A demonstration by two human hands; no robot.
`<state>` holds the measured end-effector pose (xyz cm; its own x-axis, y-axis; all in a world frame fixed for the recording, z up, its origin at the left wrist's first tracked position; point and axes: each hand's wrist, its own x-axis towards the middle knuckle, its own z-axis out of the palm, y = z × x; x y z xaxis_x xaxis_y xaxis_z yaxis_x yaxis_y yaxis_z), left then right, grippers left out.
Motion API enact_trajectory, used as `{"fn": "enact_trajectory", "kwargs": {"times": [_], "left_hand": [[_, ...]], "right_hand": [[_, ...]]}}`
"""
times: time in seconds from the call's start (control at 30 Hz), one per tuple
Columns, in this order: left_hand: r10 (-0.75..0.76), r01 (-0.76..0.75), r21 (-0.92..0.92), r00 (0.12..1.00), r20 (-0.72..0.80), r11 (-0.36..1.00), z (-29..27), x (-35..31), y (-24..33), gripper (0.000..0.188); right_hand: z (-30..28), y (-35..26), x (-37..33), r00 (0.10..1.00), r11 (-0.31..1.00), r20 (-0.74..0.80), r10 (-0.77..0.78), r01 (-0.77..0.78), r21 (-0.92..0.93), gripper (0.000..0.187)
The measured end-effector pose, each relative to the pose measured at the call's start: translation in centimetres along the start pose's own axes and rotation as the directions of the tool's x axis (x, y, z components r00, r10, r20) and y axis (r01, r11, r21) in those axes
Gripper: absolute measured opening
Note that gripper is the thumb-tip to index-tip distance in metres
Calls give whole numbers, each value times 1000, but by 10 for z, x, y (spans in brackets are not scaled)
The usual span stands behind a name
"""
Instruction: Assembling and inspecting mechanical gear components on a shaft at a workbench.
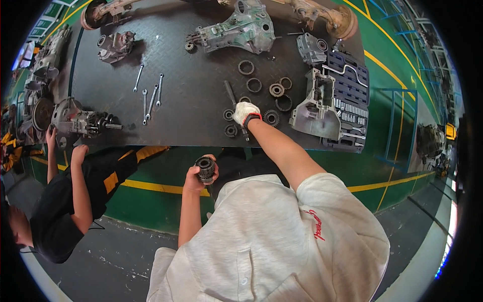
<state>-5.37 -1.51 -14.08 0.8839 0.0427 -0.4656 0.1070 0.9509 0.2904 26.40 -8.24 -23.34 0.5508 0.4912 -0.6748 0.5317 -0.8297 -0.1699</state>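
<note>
My bare left hand point(192, 180) is closed round a dark toothed gear point(205, 169), held upright off the table's front edge. My right hand point(245, 112), in a white glove with a red cuff, rests on the table among loose gears and rings. Its fingers curl downward; whatever is in them is hidden. A dark bar point(230, 92) runs toward the glove from behind, and a thin metal end shows on its near side. Close by lie a small ring point(228, 115), a small gear point(230, 131), a toothed gear point(271, 118) and a dark ring point(284, 103).
An open metal housing point(317, 110) stands right, beside a socket set case point(352, 83). Several wrenches point(145, 104) lie left. A large gearbox casing point(244, 30) sits at the back. At far left, a person point(75, 191) has hands near another gearbox point(75, 120).
</note>
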Motion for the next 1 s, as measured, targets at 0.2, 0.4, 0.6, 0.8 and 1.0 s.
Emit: {"fn": "enact_trajectory", "kwargs": {"times": [0.2,0.4,0.6,0.8,1.0], "left_hand": [[27,-28,-3,998,-64,1000,9,-3,-4,71],[-31,56,197,991,-127,979,52,11,-1,65],[34,114,498,960,-279,860,121,47,5,56],[275,-61,895,959,-70,441,176,88,-6,50],[361,-51,967,932,-44,250,244,89,-4,60]], "right_hand": [[-77,54,-23,904,998,-424,-59,61,-9,67],[-77,141,35,980,973,-170,-103,65,-220,60],[-99,176,28,959,778,-162,-233,284,560,80],[-188,127,-155,865,168,-62,-497,166,972,81],[-223,111,-239,848,402,-121,-516,365,840,83]]}}
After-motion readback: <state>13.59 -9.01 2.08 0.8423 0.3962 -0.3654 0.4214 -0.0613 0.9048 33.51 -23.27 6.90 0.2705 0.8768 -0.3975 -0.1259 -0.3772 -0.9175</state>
